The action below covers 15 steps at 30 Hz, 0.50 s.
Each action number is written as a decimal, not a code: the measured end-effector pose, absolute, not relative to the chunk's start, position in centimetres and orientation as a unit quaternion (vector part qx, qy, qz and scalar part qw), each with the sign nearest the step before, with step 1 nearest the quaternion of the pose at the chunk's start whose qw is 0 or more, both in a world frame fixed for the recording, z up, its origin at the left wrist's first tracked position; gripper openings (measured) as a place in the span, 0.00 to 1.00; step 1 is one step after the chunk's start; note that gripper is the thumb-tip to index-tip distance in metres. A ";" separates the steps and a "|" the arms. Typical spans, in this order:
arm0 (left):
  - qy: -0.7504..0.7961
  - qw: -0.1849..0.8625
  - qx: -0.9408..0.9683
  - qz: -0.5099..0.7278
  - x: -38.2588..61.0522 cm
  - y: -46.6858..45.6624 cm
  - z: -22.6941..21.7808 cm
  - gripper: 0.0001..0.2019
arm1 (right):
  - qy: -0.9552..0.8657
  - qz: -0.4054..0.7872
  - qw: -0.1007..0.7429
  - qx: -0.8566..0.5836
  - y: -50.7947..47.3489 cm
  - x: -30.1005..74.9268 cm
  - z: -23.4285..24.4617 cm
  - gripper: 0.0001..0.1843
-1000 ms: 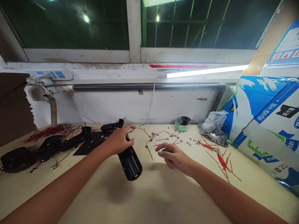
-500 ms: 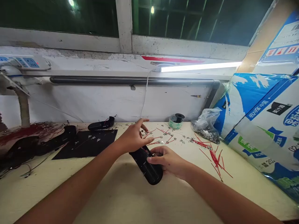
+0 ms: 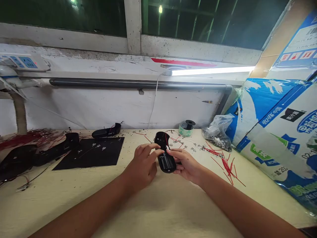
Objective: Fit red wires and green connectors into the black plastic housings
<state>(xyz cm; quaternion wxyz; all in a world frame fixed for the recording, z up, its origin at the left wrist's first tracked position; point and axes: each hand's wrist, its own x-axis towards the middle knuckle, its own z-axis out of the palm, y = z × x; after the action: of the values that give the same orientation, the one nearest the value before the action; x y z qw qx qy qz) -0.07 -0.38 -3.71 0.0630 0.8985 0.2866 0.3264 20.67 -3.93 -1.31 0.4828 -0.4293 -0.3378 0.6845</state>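
A black plastic tube-shaped casing (image 3: pixel 165 162) stands tilted on the pale workbench (image 3: pixel 74 201) between my hands, with thin red wire (image 3: pixel 166 140) at its far end. My right hand (image 3: pixel 185 163) grips its near side. The fingertips of my left hand (image 3: pixel 145 162) press against its left side. Small metal terminals with red leads (image 3: pixel 177 143) lie just beyond the casing. Its lower side is partly hidden by my fingers.
Further black casings (image 3: pixel 106 131) and a black mat (image 3: pixel 91 155) lie to the left. A tape spool (image 3: pixel 186 129) and a plastic bag of metal parts (image 3: pixel 216 135) stand at the back. Loose red wires (image 3: pixel 229 168) lie right, before a blue-and-white cardboard box (image 3: pixel 277 138).
The casing has swung from lying slantwise to pointing away from me, and it now sits nearer the middle. My left hand has come down from above it onto its side.
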 end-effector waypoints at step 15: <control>0.316 0.435 0.791 0.292 0.0 -1.4 -2.1 0.35 | -0.339 0.666 0.503 -0.434 -4.7 19.7 -1.5 0.24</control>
<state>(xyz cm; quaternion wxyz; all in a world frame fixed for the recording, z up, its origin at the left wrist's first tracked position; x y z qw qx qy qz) 0.05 -1.39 -2.12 0.4351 0.7909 0.3162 0.2920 19.70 -4.66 -1.54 0.5027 -0.4338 -0.3391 0.6665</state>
